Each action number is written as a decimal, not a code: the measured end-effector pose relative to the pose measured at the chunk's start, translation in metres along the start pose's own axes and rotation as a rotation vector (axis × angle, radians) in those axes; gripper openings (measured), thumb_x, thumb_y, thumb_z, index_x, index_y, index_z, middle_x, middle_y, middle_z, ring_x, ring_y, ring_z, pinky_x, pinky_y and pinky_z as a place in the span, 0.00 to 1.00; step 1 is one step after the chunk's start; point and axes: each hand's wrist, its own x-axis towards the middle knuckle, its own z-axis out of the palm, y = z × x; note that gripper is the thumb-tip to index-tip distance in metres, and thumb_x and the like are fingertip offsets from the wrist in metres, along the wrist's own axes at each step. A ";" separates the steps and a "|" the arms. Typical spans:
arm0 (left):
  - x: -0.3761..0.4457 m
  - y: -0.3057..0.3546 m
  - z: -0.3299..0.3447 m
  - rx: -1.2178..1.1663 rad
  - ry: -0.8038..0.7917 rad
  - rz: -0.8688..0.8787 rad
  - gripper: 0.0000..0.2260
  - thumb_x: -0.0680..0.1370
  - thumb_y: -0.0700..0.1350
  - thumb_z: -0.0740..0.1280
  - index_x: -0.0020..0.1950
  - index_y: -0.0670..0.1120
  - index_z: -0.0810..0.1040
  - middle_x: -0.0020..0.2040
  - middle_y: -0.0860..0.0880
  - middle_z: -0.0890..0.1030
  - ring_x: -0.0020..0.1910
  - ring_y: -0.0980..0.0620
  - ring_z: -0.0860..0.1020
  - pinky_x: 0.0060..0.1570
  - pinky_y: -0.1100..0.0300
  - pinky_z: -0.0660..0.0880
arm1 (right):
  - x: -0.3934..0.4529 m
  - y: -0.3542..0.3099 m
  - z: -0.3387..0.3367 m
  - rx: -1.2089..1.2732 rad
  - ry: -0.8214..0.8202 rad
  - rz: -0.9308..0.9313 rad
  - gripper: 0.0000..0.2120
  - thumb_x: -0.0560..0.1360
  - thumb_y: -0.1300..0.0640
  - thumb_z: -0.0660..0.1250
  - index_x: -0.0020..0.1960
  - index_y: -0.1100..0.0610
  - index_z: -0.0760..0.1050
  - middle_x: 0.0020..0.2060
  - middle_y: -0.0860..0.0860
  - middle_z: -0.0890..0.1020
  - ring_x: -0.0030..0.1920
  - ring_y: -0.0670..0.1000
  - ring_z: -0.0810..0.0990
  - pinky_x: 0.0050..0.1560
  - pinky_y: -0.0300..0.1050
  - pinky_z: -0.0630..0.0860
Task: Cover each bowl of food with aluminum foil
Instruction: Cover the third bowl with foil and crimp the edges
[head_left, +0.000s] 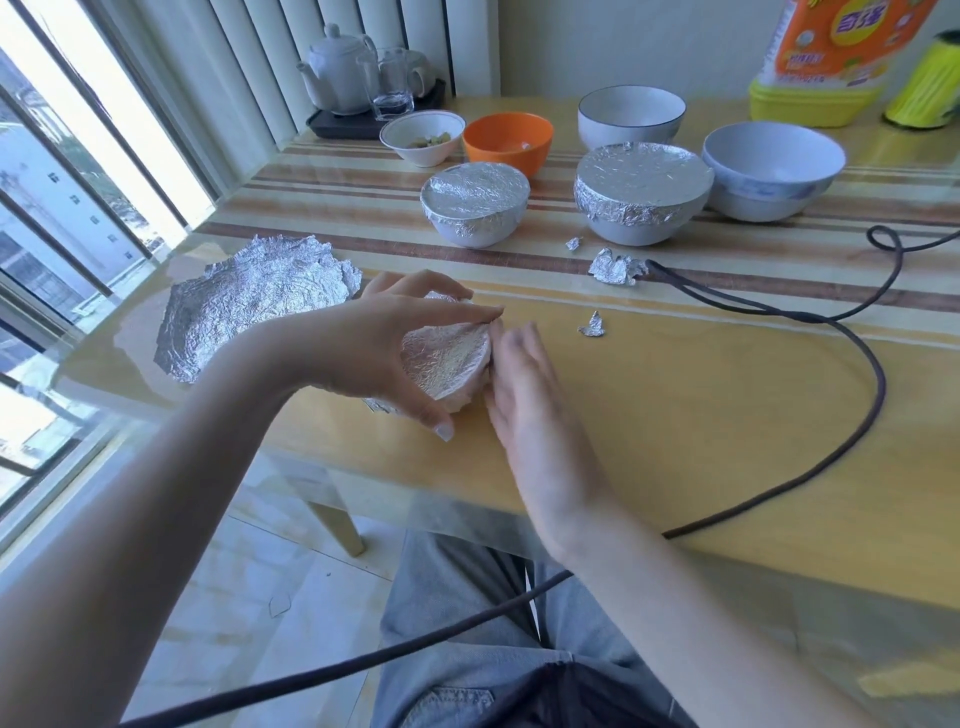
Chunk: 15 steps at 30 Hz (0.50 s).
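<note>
A small foil-covered bowl (448, 358) stands near the table's front edge, between my hands. My left hand (400, 343) curls round its left side, thumb in front and fingers over the far rim. My right hand (524, 384) presses flat, straight fingers against its right side. A large crumpled foil sheet (249, 306) lies to the left. Two white bowls with foil lids (475, 208) (641, 189) stand further back. Uncovered behind them are a small white bowl with food (422, 136), an orange bowl (507, 141) and two white bowls (630, 115) (774, 169).
Foil scraps (618, 267) (592, 326) lie mid-table. A dark cable (852, 338) loops across the right side and down over my lap. A teapot (337, 67) and glass on a black tray stand at the back left, an orange bottle (831, 57) at the back right.
</note>
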 end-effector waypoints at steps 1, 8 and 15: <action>0.001 0.000 0.000 0.006 -0.003 -0.008 0.48 0.49 0.73 0.71 0.65 0.82 0.52 0.63 0.75 0.57 0.70 0.60 0.54 0.72 0.52 0.54 | 0.003 -0.005 -0.006 0.093 0.054 0.028 0.32 0.78 0.41 0.58 0.77 0.52 0.54 0.73 0.51 0.67 0.69 0.44 0.69 0.73 0.46 0.62; -0.008 -0.019 -0.009 0.007 0.089 0.043 0.46 0.62 0.80 0.58 0.73 0.71 0.41 0.78 0.65 0.43 0.77 0.63 0.41 0.76 0.42 0.42 | 0.042 -0.027 -0.012 -0.065 0.107 0.022 0.22 0.82 0.46 0.51 0.72 0.55 0.66 0.70 0.50 0.71 0.66 0.44 0.72 0.69 0.41 0.62; 0.002 -0.023 0.050 -0.984 0.794 -0.146 0.30 0.84 0.57 0.39 0.67 0.44 0.74 0.62 0.49 0.79 0.64 0.56 0.76 0.65 0.61 0.71 | 0.056 -0.014 0.021 -0.319 0.043 -0.093 0.23 0.83 0.45 0.48 0.63 0.54 0.76 0.62 0.47 0.78 0.62 0.45 0.73 0.63 0.41 0.65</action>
